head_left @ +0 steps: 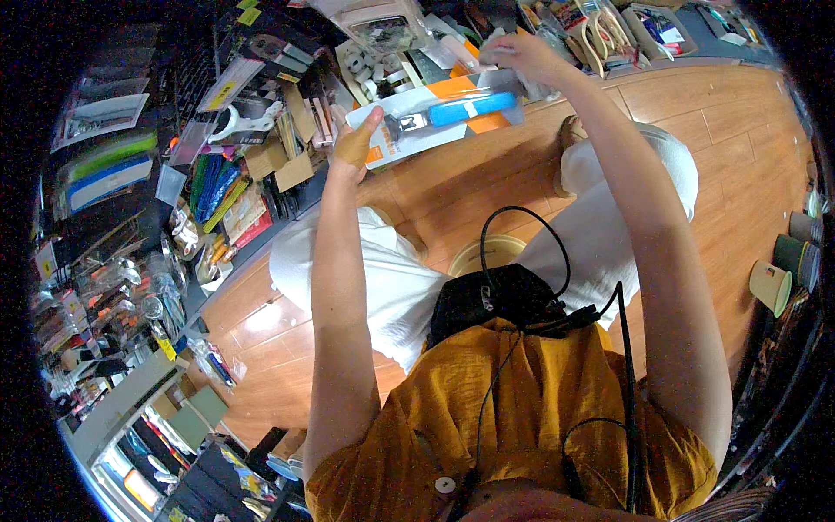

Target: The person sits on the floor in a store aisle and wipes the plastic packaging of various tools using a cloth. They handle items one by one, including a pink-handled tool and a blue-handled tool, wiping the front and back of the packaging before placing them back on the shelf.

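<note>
My left hand (355, 140) grips the left end of a long carded package (417, 140), its thumb on the front. Inside the package lies a kitchen tool with a blue handle (473, 109) and a metal part near my thumb; its exact kind I cannot tell. Beyond the package's right end, my right hand (509, 53) is over the shelf goods, its fingers bent around or against something greyish that is too blurred to name. A box of white plastic items (372, 68) stands just behind the package.
A low shelf of packaged housewares curves along the left and top. Wooden-looking tongs (597, 42) and a bin of small goods (659, 32) stand at the upper right. A round tub (483, 254) is between my legs on the wood-look floor (730, 130). Stacked pots (770, 287) stand far right.
</note>
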Motion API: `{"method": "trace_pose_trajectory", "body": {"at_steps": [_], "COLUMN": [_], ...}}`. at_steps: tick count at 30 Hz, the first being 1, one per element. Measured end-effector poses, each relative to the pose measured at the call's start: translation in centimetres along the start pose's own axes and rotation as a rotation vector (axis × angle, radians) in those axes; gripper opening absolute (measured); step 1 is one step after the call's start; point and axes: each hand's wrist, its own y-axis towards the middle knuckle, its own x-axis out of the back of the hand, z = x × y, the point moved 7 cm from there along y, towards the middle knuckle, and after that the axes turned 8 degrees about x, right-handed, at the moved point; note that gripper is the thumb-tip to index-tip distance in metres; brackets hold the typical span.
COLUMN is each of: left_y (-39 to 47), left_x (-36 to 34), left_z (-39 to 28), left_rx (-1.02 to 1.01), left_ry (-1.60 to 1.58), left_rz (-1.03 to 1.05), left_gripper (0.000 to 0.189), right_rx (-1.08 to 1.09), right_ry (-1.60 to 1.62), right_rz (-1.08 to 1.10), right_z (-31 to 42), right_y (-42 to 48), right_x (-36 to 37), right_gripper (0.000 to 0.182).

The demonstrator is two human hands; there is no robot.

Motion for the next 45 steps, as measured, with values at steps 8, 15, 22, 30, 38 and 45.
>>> {"method": "trace_pose_trajectory", "body": {"at_steps": [8,15,22,30,38,45], "left_y": [-0.6,-0.5,-0.5,-0.7,0.2,1.6], "left_x": [0.4,0.6,0.6,-1.1,-1.1,-3.2], "left_z": [-1.3,-1.5,-1.4,-1.2,-0.2,1.5], "left_rx": [-0.094,-0.148,-0.145,-0.163,-0.192,-0.162], "left_ry": [-0.1,-0.018,-0.2,-0.368,-0.466,-0.632], "left_rz": [-0.078,-0.068,-0.055,-0.053,-0.099,-0.096], "left_gripper": [0.044,0.047,0.042,0.033,0.035,0.03], "right_rx": [0.467,0.261,0.174,-0.148,-0.25,0.214], "right_ry": [-0.196,-0.028,0.075,0.167,0.345,0.05], "right_rz": [-0.097,0.073,-0.151,-0.215,-0.145,-0.339], "right_z": [6.6,2.3,-0.1,-2.4,-0.3,6.8], "right_y": [-0.1,-0.2,0.2,-0.7,-2.1,-2.7], "right_x": [0.7,-2.0,-1.9,-3.9,-6.2,-6.4], "right_gripper": [0.015,0.017,0.018,0.022,0.022,0.016]}}
